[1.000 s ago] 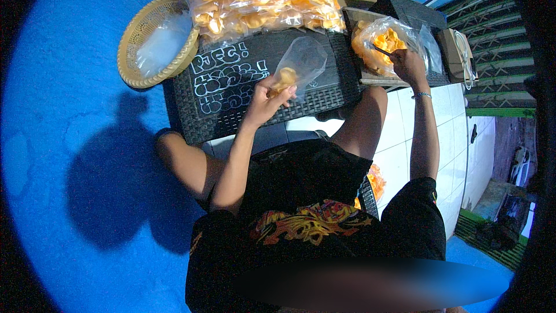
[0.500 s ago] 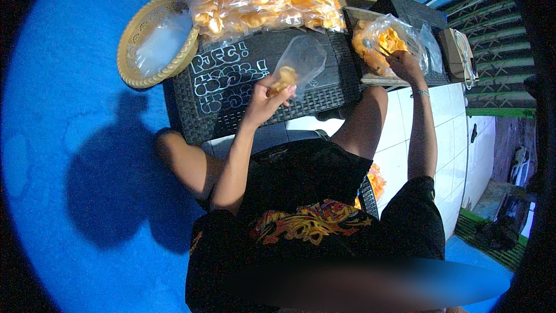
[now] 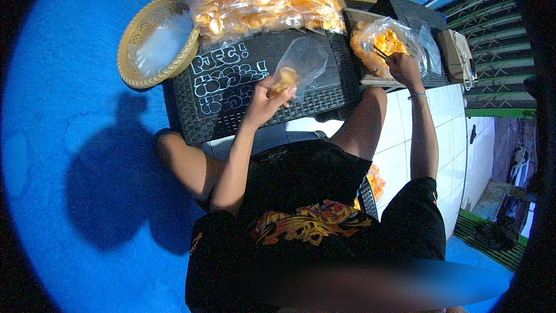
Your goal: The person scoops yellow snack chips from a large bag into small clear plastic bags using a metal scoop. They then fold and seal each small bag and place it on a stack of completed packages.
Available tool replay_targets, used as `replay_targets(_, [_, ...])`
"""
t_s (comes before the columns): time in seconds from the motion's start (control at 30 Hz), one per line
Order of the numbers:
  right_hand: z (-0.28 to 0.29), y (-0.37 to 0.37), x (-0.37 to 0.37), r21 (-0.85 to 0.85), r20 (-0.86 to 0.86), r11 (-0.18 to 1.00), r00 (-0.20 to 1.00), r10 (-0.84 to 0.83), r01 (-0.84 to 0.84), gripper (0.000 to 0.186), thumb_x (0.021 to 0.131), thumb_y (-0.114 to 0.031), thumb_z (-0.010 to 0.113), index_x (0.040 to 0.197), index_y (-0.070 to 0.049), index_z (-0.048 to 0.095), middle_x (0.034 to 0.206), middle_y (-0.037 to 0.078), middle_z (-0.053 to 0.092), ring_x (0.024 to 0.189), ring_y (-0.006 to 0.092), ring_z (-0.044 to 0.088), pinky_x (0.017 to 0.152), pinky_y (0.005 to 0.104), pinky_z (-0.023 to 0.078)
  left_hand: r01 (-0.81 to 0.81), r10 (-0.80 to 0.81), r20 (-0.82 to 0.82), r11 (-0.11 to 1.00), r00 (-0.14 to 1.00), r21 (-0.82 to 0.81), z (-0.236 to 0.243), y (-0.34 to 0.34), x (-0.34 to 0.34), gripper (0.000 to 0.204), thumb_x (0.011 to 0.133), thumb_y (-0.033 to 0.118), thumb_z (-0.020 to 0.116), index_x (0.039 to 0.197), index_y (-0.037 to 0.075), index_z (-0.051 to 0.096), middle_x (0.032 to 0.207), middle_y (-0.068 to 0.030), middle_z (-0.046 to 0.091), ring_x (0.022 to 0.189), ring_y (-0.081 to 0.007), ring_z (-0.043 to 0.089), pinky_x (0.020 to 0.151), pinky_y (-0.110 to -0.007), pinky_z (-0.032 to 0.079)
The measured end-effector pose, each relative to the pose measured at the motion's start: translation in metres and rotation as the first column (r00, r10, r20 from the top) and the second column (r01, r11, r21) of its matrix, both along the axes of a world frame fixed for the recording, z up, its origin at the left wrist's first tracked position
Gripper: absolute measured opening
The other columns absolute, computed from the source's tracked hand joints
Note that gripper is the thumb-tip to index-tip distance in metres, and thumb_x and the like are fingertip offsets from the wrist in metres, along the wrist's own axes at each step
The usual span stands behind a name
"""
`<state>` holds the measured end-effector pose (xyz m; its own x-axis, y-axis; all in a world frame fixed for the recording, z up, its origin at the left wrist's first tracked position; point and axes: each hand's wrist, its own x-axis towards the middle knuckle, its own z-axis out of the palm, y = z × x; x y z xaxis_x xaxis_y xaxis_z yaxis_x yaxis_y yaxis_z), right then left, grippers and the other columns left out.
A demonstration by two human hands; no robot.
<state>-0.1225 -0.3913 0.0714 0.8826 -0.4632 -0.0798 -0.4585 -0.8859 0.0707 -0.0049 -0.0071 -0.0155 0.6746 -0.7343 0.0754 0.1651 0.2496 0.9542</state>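
My left hand (image 3: 271,97) grips a small clear plastic bag (image 3: 305,61) over the black woven table (image 3: 191,130). A few yellowish crackers (image 3: 285,77) lie in the bag's lower part, just above my fingers. Off to the right, my right hand (image 3: 404,68) is closed around dark tongs (image 3: 380,53). Their two thin prongs reach into a large open clear bag (image 3: 399,25) of orange-yellow crackers (image 3: 389,43). Whether the tips hold a cracker cannot be made out.
Filled, clear bags of crackers (image 3: 260,0) are stacked at the table's far side. A tan woven basket (image 3: 128,61) with clear plastic bags (image 3: 159,49) stands at the left by the blue wall (image 3: 52,110). A cardboard box (image 3: 454,52) with a white cable sits far right.
My right hand and the tongs have shifted slightly at the large cracker bag. My left hand keeps its place with the small bag.
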Motion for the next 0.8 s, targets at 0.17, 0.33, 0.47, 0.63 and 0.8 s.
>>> replay_targets(0.17, [-0.008,-0.019,-0.014,0.142,0.068,0.989,0.996,-0.049,0.039,0.027,0.085,-0.029,0.059,0.092,-0.006,0.07,0.089,0.016,0.069,0.082,0.0356,0.066,0.072,0.0451,0.051,-0.009,0.008,-0.027,1.0,1.0,-0.014,0.002,0.001,-0.001,0.027,0.088,0.018,0.066,0.109,0.002,0.061,0.094,-0.0039,0.066,0.079,-0.0098,0.064,0.057,-0.022,0.053])
replay_targets(0.33, [-0.024,-0.039,-0.029,0.337,0.234,0.937,0.957,-0.172,0.086,0.029,0.087,-0.029,0.062,0.091,-0.001,0.069,0.068,0.005,0.065,0.056,0.012,0.058,0.053,0.0291,0.044,-0.002,0.002,-0.028,1.0,1.0,-0.02,0.003,0.002,0.0,0.029,0.088,0.018,0.066,0.111,0.003,0.061,0.097,-0.0051,0.066,0.079,-0.0105,0.065,0.057,-0.022,0.054])
replay_targets(0.47, [-0.02,-0.049,-0.044,0.564,0.275,0.806,0.879,-0.388,0.179,0.028,0.087,-0.028,0.06,0.091,-0.002,0.07,0.067,0.004,0.063,0.049,0.0078,0.051,0.044,0.0227,0.038,-0.009,0.009,-0.021,1.0,1.0,-0.01,0.004,0.002,0.0,0.035,0.088,0.018,0.066,0.119,0.004,0.056,0.097,-0.0057,0.066,0.079,-0.0121,0.066,0.056,-0.023,0.055])
replay_targets(0.63, [-0.011,-0.053,-0.057,0.663,0.269,0.703,0.794,-0.545,0.258,0.033,0.086,-0.032,0.059,0.094,-0.001,0.069,0.068,0.007,0.065,0.05,0.0101,0.054,0.041,0.0252,0.038,-0.013,0.014,-0.04,1.0,0.999,0.024,0.009,0.003,0.0,0.039,0.087,0.015,0.065,0.122,0.004,0.05,0.1,-0.0094,0.064,0.081,-0.0196,0.067,0.055,-0.028,0.057])
replay_targets(0.8, [-0.007,-0.044,-0.05,0.105,0.27,0.934,0.894,-0.357,0.341,0.031,0.084,-0.033,0.062,0.1,-0.007,0.069,0.09,0.017,0.069,0.076,0.0318,0.068,0.066,0.0407,0.053,-0.022,0.023,-0.027,0.999,0.999,0.026,0.01,0.002,0.0,0.038,0.088,0.015,0.064,0.122,0.004,0.05,0.1,-0.0099,0.064,0.081,-0.0195,0.067,0.055,-0.028,0.057])
